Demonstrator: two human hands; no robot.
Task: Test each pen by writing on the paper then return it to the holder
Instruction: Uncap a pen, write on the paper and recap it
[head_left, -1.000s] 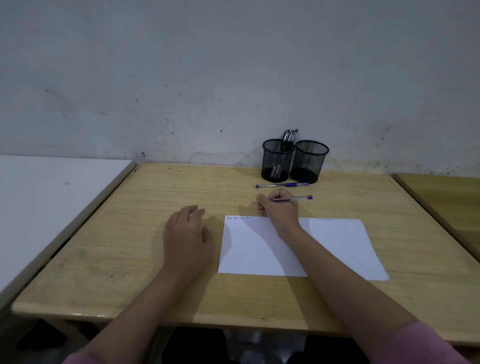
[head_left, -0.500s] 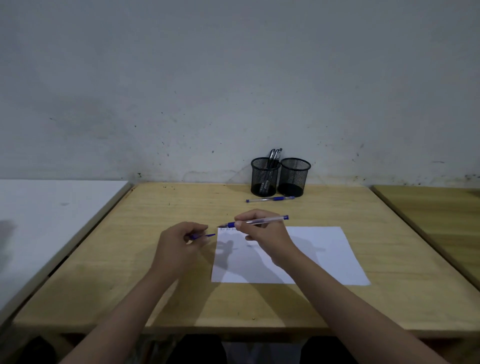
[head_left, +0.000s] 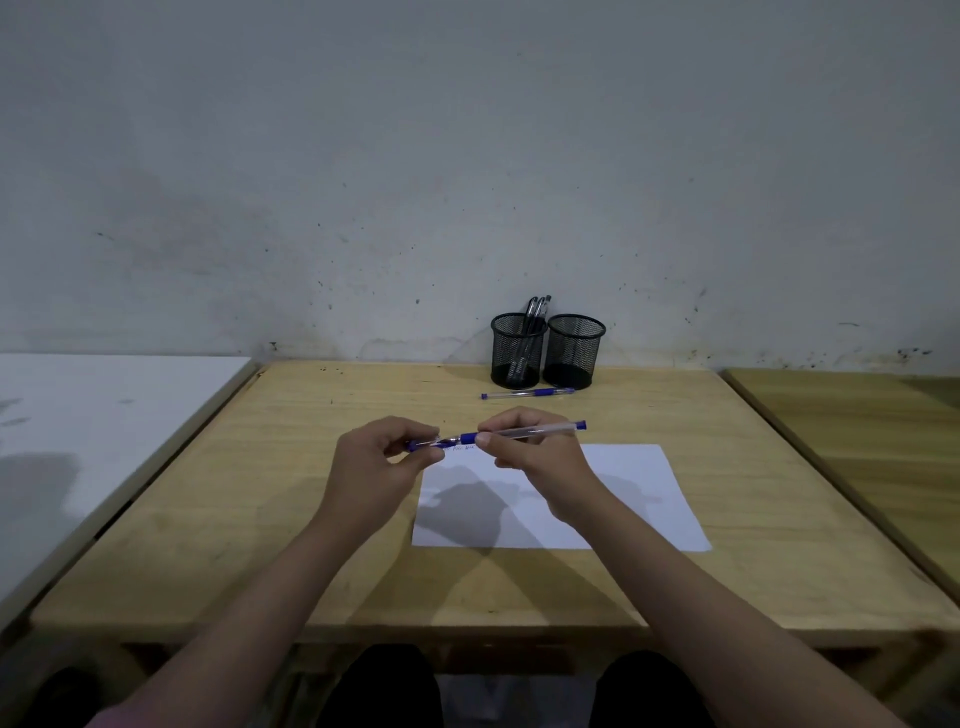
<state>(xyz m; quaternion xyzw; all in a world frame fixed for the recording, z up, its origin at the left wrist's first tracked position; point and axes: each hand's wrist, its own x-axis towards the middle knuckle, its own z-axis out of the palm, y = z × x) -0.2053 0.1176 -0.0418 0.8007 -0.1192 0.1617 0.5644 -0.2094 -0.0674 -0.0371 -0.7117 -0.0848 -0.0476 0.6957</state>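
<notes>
Right hand: the right hand (head_left: 540, 467) pinches the clear-barrelled blue pen (head_left: 524, 431) near its blue grip, barrel level, just above the far left corner of the white sheet of paper (head_left: 623, 493)
Left hand: the left hand (head_left: 374, 467) has fingertips closed narrow on the blue pen cap (head_left: 423, 443), at the pen's tip end (whether seated I cannot tell)
Paper: small blue writing at its far left corner; it lies flat on the pale wooden table (head_left: 260, 493)
Holders: two black mesh cups beyond the paper; the left holder (head_left: 518, 351) has dark pens, the right holder (head_left: 575, 351) looks empty
Spare: a second blue pen (head_left: 527, 394) lies between the paper and the holders
Step, as I judge: capping; keep cap and barrel in line; push straight until seated; then drop the pen in a holder
</notes>
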